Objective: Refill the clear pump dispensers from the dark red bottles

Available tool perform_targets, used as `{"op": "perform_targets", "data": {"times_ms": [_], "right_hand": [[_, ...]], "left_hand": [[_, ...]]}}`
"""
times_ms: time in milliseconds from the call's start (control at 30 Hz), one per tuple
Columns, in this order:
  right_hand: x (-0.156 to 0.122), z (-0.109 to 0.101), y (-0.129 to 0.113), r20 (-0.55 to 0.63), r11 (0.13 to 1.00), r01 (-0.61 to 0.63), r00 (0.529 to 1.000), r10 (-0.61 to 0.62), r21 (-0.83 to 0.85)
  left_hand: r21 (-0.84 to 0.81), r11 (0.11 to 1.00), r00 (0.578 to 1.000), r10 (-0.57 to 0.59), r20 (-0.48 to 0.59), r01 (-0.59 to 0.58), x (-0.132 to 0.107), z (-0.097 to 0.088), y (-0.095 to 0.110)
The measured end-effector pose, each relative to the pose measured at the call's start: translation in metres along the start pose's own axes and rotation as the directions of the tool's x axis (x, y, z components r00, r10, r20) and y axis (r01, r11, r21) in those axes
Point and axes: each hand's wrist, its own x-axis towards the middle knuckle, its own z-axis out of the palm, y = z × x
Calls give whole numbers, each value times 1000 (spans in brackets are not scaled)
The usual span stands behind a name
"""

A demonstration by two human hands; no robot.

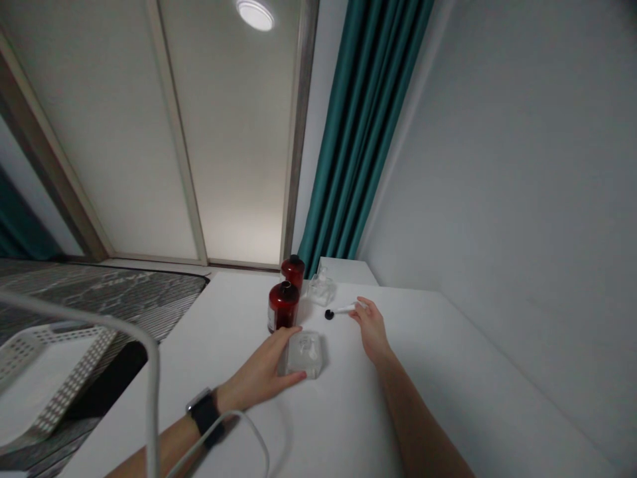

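Note:
My left hand [263,365], with a dark watch on the wrist, reaches around a clear square bottle [304,354] on the white table. Thumb and fingers are on opposite sides of it. In my right hand [369,325], pinched between the fingertips, is a slim white piece with a black round end [342,310]; its exact kind is not plain. A dark red bottle [283,307] with an open black neck stands just beyond my left hand. Behind it is a second dark red bottle [292,271], and a clear bottle with a pump-like top [321,288] is beside that.
The white table [239,312] runs along a pale wall [522,199]. A white box-like surface [348,271] adjoins its far edge. At the lower left are a white perforated basket [60,372] and a white cable [154,398] crossing close to the camera. Teal curtains [363,133] hang behind.

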Motion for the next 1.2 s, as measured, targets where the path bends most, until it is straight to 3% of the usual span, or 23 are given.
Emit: {"op": "perform_targets", "data": {"times_ms": [300,700,833,1033,1200], "right_hand": [[6,-7,6,20,991,8,1000,-5,-132],[7,-19,-13,55,975,46,998,-35,-217],[3,-21,-15,117,961,66,993,-35,-270],[-12,-31,-11,246,910,176,965,-85,-376],[-15,-40,-4,272,827,333,935,-227,-453]], "left_hand": [[12,1000,1000,2,1,-2,0,-1,0],[8,1000,1000,-10,8,10,0,0,-2],[5,1000,1000,-1,3,1,0,1,-4],[0,1000,1000,25,-13,-25,-1,5,-9],[6,1000,1000,21,-14,-21,-2,3,-6]]}}
